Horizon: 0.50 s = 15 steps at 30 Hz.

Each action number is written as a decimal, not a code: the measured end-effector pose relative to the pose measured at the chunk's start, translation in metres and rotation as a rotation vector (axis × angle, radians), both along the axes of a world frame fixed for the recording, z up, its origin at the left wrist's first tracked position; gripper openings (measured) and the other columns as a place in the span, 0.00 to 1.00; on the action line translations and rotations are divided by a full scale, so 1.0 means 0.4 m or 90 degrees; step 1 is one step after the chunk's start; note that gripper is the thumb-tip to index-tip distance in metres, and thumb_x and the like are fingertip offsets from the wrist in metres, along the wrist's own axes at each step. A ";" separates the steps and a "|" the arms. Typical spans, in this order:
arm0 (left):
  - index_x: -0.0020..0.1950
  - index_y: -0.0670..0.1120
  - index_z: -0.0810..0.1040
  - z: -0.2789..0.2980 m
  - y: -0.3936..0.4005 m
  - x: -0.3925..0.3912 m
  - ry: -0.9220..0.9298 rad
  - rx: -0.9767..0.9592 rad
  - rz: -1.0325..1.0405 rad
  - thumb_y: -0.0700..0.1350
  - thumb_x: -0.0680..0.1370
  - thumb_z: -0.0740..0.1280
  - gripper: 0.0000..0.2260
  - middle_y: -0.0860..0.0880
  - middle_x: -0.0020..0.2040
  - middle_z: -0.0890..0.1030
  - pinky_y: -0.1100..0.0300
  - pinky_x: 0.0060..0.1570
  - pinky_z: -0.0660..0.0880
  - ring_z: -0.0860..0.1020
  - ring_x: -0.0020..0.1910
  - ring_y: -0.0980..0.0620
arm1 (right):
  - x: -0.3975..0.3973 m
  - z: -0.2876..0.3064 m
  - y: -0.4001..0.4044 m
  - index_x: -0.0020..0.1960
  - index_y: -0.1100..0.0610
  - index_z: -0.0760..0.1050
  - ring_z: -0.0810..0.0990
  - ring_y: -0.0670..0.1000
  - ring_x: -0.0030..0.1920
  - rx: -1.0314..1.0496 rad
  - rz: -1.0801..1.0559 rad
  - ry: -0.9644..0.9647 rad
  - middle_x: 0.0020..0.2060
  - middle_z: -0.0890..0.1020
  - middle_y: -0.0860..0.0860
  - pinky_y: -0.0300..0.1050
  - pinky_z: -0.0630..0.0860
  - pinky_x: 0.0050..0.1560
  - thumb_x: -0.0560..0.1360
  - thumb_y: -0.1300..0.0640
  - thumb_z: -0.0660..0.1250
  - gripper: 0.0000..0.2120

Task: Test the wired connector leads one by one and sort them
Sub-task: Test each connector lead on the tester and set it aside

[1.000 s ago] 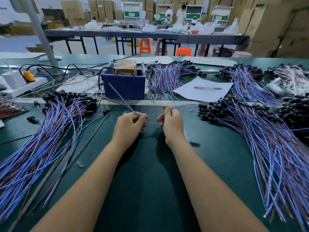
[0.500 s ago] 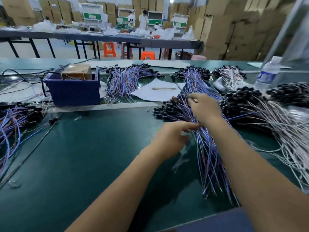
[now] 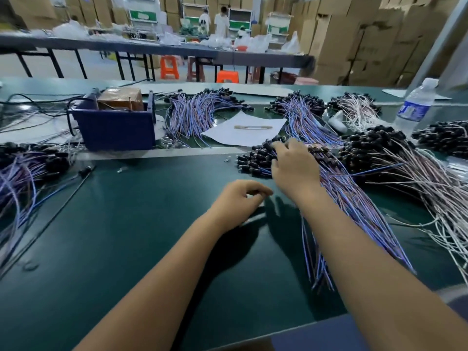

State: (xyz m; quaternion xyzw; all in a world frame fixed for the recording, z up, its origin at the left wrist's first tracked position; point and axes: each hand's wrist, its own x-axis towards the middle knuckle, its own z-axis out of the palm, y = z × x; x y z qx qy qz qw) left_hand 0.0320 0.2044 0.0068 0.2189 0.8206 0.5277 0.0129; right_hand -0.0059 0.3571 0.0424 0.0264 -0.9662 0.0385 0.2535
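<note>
- While resting on the blue/purple lead pile [image 3: 336,188] at right-centre of the green worktop [image 3: 126,236], right hand [image 3: 295,171] has fingers spread over the black connector ends; can't tell if it grips any.
- Left hand [image 3: 238,201] hovers just left of that pile, fingers loosely curled, thumb near fingertips, w/ nothing visible in it.
- Sorted pile [image 3: 22,178] lies far left, well apart from both hands.

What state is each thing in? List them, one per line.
Left hand: fingers loosely curled, holding nothing.
Right hand: fingers spread on the lead pile.
Water bottle: upright, capped.
Blue bin: holds a brown box.
Paper sheet: flat.
</note>
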 end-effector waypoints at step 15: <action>0.49 0.49 0.83 -0.026 -0.612 -0.010 0.120 -0.161 0.549 0.36 0.75 0.63 0.11 0.53 0.45 0.78 0.65 0.44 0.68 0.78 0.45 0.51 | -0.018 -0.102 -0.650 0.70 0.56 0.68 0.70 0.58 0.63 -0.272 0.321 -0.172 0.61 0.74 0.57 0.49 0.67 0.61 0.78 0.57 0.61 0.20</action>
